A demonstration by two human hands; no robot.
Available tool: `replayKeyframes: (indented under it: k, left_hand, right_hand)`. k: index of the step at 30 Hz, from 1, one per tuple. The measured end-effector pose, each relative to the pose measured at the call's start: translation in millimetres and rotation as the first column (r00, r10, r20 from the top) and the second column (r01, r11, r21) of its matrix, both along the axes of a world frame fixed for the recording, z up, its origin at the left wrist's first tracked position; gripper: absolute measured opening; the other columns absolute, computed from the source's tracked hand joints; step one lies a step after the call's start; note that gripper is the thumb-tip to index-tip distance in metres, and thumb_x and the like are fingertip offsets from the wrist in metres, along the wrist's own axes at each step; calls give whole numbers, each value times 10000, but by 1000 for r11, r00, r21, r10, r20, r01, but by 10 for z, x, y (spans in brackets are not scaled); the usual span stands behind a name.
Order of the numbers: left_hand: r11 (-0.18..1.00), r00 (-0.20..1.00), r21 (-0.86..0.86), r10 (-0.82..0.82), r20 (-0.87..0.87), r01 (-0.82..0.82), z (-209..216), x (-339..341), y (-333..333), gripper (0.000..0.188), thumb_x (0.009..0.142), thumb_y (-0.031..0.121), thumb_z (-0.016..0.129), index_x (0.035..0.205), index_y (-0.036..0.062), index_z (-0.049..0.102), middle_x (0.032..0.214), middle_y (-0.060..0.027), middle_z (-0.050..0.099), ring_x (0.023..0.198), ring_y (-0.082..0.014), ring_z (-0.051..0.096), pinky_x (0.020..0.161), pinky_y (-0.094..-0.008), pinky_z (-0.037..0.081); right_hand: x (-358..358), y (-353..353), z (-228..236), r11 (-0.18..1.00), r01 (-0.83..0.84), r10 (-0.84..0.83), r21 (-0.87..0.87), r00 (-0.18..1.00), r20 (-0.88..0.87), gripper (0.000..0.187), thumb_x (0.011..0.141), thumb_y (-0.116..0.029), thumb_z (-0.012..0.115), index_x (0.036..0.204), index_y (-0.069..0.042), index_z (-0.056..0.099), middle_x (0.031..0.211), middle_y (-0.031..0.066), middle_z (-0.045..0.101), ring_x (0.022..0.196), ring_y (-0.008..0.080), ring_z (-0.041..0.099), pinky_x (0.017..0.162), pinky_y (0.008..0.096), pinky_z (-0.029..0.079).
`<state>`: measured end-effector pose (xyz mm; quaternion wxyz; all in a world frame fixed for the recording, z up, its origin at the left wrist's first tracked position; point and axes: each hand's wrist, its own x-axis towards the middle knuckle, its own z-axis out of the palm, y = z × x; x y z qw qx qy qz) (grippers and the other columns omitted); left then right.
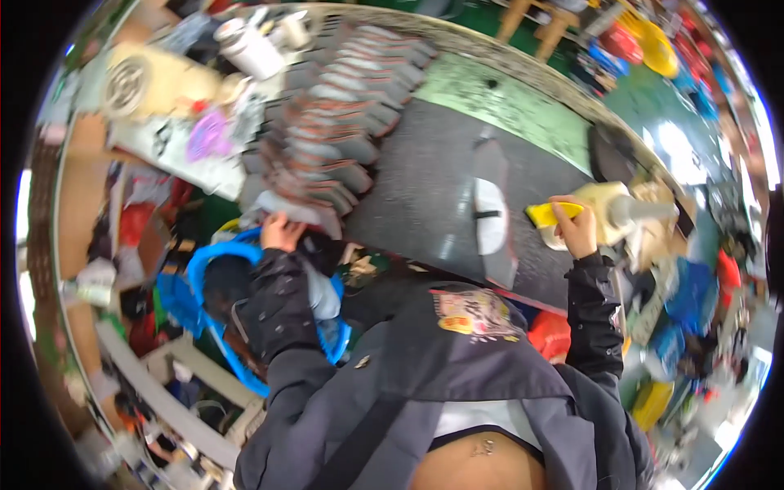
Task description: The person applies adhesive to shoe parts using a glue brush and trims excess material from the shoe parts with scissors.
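My right hand [578,231] grips a yellow block, perhaps a sponge or brush handle [554,214], beside a cream plastic container [600,204] at the right of the bench. At the left, my left hand [280,233] is closed on the near edge of a grey cut panel [314,214], the nearest of a long overlapping row of grey panels with reddish edges [327,122]. Another such panel [492,216] lies apart on the black work mat [425,180]; a white oval patch and a short black strip show on it.
A blue-rimmed basket [198,269] stands below my left forearm, with dark material inside. Bottles [245,47] and a cream jug [155,77] crowd the far left. A dark rounded object [611,153] sits by the far right edge. Coloured bags [690,294] pile up at right.
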<state>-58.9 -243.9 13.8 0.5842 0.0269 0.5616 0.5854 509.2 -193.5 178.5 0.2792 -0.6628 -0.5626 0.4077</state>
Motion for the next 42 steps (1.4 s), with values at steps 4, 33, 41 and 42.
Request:
replayKeyframes:
  k: [4, 33, 41, 42]
  left_hand:
    - [964, 877, 53, -214, -430, 261, -744, -597, -184, 143, 796, 142, 549, 924, 98, 502, 895, -36, 535, 844, -227, 535, 808, -437, 472]
    - [547, 279, -324, -749, -601, 772, 316, 3980, 961, 372, 600, 207, 766, 841, -33, 615, 705, -85, 633, 589, -140, 597, 553, -264, 484]
    - [581, 380, -225, -732, -566, 782, -55, 3858, 921, 395, 567, 228, 761, 826, -29, 610, 735, -109, 639, 646, -173, 612, 620, -294, 482]
    - [571, 425, -181, -755, -499, 801, -45, 3858, 936, 374, 584, 207, 756, 827, -36, 610, 741, -103, 636, 639, -158, 603, 603, -281, 478]
  right_hand:
    - [677, -24, -673, 990, -126, 79, 70, 881, 467, 199, 792, -235, 599, 894, -67, 633, 719, 132, 624, 618, 217, 606, 589, 321, 467]
    - [92, 1083, -798, 810, 1, -91, 586, 988, 124, 132, 770, -117, 576, 862, -54, 646, 670, 141, 593, 566, 243, 588, 519, 314, 457]
    - [488, -889, -696, 933, -187, 180, 307, 982, 51, 140, 690, -16, 615, 823, -44, 650, 714, 103, 605, 653, 245, 603, 586, 327, 484]
    - [541, -816, -626, 924, -225, 210, 310, 974, 80, 135, 695, -19, 615, 824, -42, 648, 717, 107, 604, 658, 247, 604, 588, 325, 483]
